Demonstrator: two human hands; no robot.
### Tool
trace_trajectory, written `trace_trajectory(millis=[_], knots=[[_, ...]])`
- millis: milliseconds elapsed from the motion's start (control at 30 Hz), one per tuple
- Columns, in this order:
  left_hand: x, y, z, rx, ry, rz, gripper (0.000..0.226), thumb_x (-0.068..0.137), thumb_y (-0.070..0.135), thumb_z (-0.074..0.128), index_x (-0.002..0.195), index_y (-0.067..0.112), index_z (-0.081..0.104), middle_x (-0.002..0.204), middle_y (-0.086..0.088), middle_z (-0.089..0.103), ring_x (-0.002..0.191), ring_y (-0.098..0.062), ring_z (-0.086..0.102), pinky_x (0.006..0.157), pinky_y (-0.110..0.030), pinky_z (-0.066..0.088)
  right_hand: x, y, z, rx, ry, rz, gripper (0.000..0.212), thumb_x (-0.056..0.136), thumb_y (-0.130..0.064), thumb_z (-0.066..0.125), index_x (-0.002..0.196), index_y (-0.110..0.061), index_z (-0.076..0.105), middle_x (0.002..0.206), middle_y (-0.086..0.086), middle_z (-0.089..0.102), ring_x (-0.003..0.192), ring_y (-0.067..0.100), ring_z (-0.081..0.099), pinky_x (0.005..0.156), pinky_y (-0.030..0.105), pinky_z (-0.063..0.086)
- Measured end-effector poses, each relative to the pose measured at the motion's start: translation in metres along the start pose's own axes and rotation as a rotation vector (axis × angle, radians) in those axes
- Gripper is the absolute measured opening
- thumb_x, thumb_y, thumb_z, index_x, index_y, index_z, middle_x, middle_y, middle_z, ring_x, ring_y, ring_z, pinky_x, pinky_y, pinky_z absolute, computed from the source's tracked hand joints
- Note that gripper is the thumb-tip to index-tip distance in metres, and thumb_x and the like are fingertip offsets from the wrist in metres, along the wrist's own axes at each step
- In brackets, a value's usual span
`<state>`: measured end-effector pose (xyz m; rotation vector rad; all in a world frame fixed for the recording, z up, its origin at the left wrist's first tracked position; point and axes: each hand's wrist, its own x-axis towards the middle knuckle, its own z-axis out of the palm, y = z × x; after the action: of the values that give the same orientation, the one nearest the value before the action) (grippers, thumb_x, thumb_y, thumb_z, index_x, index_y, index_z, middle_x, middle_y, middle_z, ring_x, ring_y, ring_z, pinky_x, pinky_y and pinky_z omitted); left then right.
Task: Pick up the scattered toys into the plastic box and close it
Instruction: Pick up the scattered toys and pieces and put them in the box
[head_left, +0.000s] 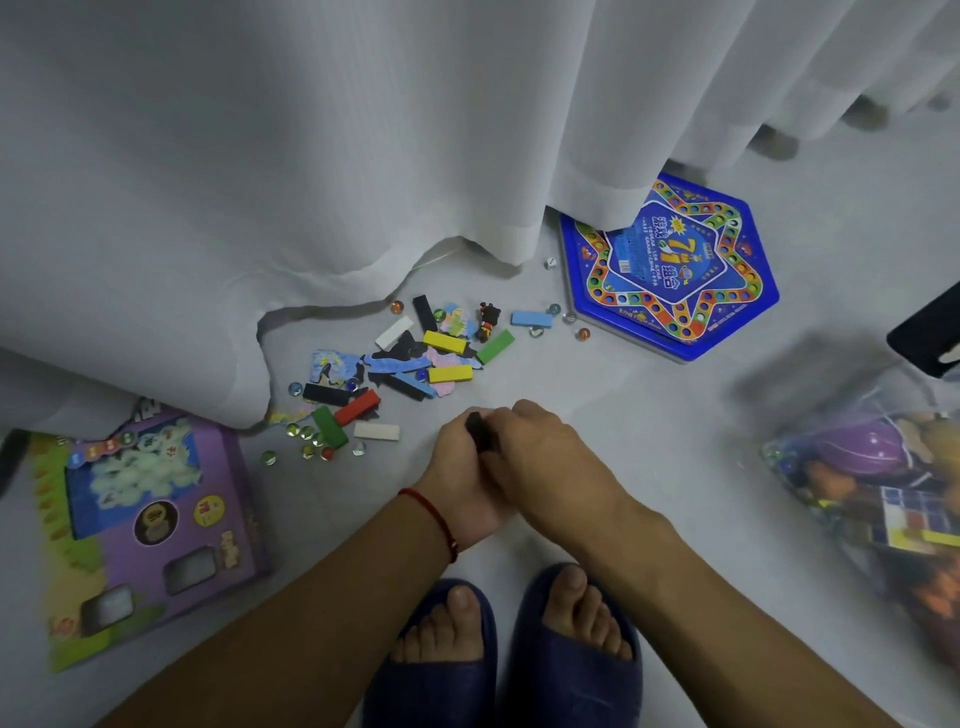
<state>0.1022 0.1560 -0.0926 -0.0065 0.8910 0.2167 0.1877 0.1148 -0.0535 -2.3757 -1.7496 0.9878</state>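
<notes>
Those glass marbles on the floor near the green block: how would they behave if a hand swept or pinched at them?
The marbles look round and glossy, so a sweep would probably send them rolling across the smooth floor. Pinching one could let it slip out; scooping seems safer. They lie loose beside the green block, which might stop a few.

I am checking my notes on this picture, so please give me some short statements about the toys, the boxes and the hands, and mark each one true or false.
1. Both hands hold one black block together. True; the left hand and the right hand meet around it.
2. The blue hexagonal game box lies partly under the curtain. True.
3. The purple box lies on the person's right. False; it lies on the left.
4. The floor holds no marbles. False; several marbles lie near the blocks.
5. The small figure stands inside the plastic box. False; it lies on the floor among the blocks.
</notes>
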Motion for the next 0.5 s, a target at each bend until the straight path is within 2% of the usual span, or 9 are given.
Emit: trace_trajectory(millis=[67, 133, 200, 267, 367, 433, 500], knots=[[-0.001, -0.001, -0.001, 0.01, 0.005, 0.02, 0.045, 0.094, 0.027, 0.035, 0.068, 0.009, 0.066, 0.074, -0.011, 0.064, 0.076, -0.025, 0.061, 0.076, -0.035, 0.05, -0.005, 0.001, -0.006, -0.061, 0.015, -0.043, 0.029, 0.102, -0.029, 0.049, 0.126, -0.018, 0.059, 0.098, 0.0, 0.047, 0.086, 0.018, 0.052, 0.072, 0.028, 0.044], [-0.001, 0.004, -0.001, 0.007, 0.037, 0.045, 0.042, 0.096, 0.022, 0.035, 0.066, 0.006, 0.061, 0.066, -0.01, 0.06, 0.065, -0.022, 0.059, 0.065, -0.031, 0.053, -0.008, 0.008, -0.017, -0.01, 0.112, -0.083, 0.024, 0.1, -0.031, 0.051, 0.116, -0.018, 0.064, 0.097, 0.0, 0.055, 0.086, 0.019, 0.056, 0.075, 0.031, 0.048], [0.0, 0.01, -0.001, 0.0, 0.103, 0.055, 0.029, 0.095, 0.019, 0.042, 0.076, 0.003, 0.059, 0.072, -0.011, 0.059, 0.067, -0.022, 0.057, 0.064, -0.032, 0.054, 0.004, 0.027, -0.024, 0.106, 0.341, -0.073, 0.017, 0.098, -0.027, 0.055, 0.103, -0.017, 0.068, 0.094, 0.001, 0.063, 0.087, 0.022, 0.061, 0.077, 0.035, 0.049], [0.002, 0.015, -0.003, 0.023, 0.169, 0.072, 0.022, 0.094, 0.018, 0.049, 0.084, 0.002, 0.06, 0.079, -0.011, 0.058, 0.07, -0.021, 0.057, 0.064, -0.031, 0.055, 0.035, 0.058, -0.026, 0.175, 0.541, 0.081, 0.018, 0.096, -0.026, 0.062, 0.11, -0.016, 0.067, 0.106, 0.006, 0.066, 0.094, 0.024, 0.063, 0.083, 0.039, 0.052], [0.006, 0.019, -0.004, 0.125, 0.213, 0.115, 0.022, 0.097, 0.024, 0.056, 0.093, 0.003, 0.06, 0.082, -0.013, 0.056, 0.067, -0.02, 0.056, 0.055, -0.028, 0.054, 0.089, 0.097, -0.021, 0.185, 0.527, 0.316, 0.036, 0.098, -0.024, 0.061, 0.131, -0.01, 0.055, 0.131, 0.013, 0.054, 0.111, 0.028, 0.058, 0.092, 0.04, 0.051], [0.005, 0.02, -0.002, 0.182, 0.206, 0.143, 0.026, 0.096, 0.026, 0.058, 0.102, 0.001, 0.062, 0.086, -0.013, 0.057, 0.068, -0.02, 0.056, 0.055, -0.027, 0.053, 0.11, 0.111, -0.012, 0.089, 0.503, 0.302, 0.032, 0.1, -0.017, 0.057, 0.13, -0.008, 0.054, 0.135, 0.016, 0.05, 0.112, 0.03, 0.057, 0.094, 0.042, 0.052], [0.004, 0.022, 0.002, 0.225, 0.185, 0.182, 0.03, 0.096, 0.024, 0.057, 0.11, -0.002, 0.062, 0.093, -0.015, 0.058, 0.073, -0.02, 0.058, 0.059, -0.027, 0.055, 0.116, 0.118, -0.003, 0.034, 0.493, 0.267, 0.026, 0.099, -0.009, 0.056, 0.124, -0.005, 0.058, 0.13, 0.017, 0.053, 0.109, 0.03, 0.058, 0.095, 0.042, 0.052]])
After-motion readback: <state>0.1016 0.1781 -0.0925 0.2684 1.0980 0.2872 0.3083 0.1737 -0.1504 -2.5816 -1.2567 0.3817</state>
